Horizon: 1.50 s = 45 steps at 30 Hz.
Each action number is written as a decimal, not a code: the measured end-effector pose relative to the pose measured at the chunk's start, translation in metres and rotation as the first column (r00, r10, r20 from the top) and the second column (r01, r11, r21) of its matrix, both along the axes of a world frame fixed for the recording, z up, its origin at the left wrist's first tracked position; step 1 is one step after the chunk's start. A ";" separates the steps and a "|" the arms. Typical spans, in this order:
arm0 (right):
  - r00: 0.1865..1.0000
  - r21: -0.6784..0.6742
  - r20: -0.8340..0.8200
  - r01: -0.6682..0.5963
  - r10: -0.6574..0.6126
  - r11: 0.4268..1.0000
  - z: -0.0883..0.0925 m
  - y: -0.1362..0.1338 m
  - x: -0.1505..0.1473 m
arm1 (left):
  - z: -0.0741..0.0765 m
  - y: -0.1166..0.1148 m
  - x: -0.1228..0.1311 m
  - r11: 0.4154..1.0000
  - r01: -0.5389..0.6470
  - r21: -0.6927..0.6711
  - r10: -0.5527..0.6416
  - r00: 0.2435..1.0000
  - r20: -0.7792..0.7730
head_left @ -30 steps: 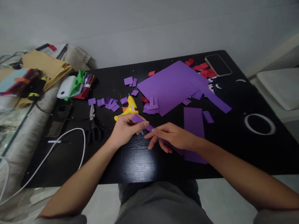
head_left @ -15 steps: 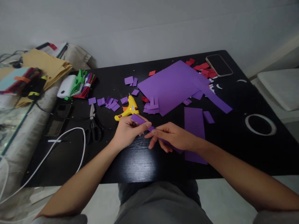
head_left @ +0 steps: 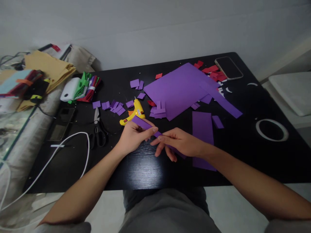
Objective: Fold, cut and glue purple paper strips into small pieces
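A long purple paper strip [head_left: 141,123] runs slantwise through both my hands above the black table. My left hand [head_left: 132,136] pinches it near its upper left end, thumb on top. Lower down, my right hand [head_left: 181,141] grips the same strip between thumb and fingers, covering part of it. Just beyond my left hand lies a yellow glue gun [head_left: 136,113], its nozzle pointing away. Beneath my right forearm is a flat purple paper rectangle [head_left: 202,136], partly hidden. A small folded purple piece [head_left: 218,122] rests beside it.
The black table [head_left: 245,155] also bears a large purple sheet [head_left: 179,87], red scraps [head_left: 213,72], a phone [head_left: 228,68], a tape ring [head_left: 272,130] and black-handled scissors [head_left: 99,131]. Several small purple pieces [head_left: 118,107] lie left of the glue gun. A white cable [head_left: 86,145] loops at the left.
The purple strip has slid up and to the left through my fingers, so more of it sticks out past my left hand. Both hands stay nearly in place.
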State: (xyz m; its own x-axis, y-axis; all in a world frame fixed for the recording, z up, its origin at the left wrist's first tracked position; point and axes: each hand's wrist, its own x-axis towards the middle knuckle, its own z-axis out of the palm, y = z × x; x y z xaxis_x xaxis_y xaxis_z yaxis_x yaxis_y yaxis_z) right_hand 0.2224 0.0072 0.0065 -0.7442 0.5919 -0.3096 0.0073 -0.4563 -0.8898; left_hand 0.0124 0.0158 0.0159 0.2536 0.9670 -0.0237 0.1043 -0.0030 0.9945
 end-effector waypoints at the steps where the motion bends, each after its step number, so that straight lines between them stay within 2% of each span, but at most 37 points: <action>1: 1.000 -0.003 -0.003 0.000 0.000 1.000 0.000 0.000 0.000 | 0.000 0.001 -0.001 1.000 -0.016 0.008 0.016 1.000 -0.001; 5: 1.000 -0.003 -0.010 0.001 -0.001 1.000 -0.001 0.000 0.000 | 0.000 0.002 -0.003 1.000 -0.028 0.008 0.028 0.999 0.028; 11: 1.000 0.016 -0.012 -0.001 0.001 1.000 -0.003 0.000 -0.001 | -0.004 -0.002 0.002 0.994 0.089 -0.057 -0.085 0.994 0.065; 19: 1.000 -0.015 0.003 -0.005 0.005 1.000 -0.001 0.000 -0.002 | -0.003 -0.003 0.002 0.994 0.096 -0.049 -0.092 0.992 0.086; 24: 1.000 0.031 0.030 -0.005 0.004 1.000 -0.002 0.001 -0.002 | -0.003 -0.003 0.002 0.985 0.150 -0.087 -0.141 0.985 0.099; 30: 0.997 0.128 0.071 -0.009 0.000 0.992 0.003 0.004 -0.001 | 0.002 0.002 -0.004 0.990 0.141 0.019 -0.142 0.990 0.008; 36: 0.998 0.152 0.059 -0.022 0.014 0.988 0.006 0.003 0.001 | 0.001 0.002 -0.009 0.979 0.193 -0.061 -0.190 0.980 0.056; 45: 0.997 0.196 0.077 -0.013 -0.002 0.980 0.007 0.003 0.000 | -0.003 0.001 -0.007 0.982 0.174 -0.069 -0.170 0.983 0.067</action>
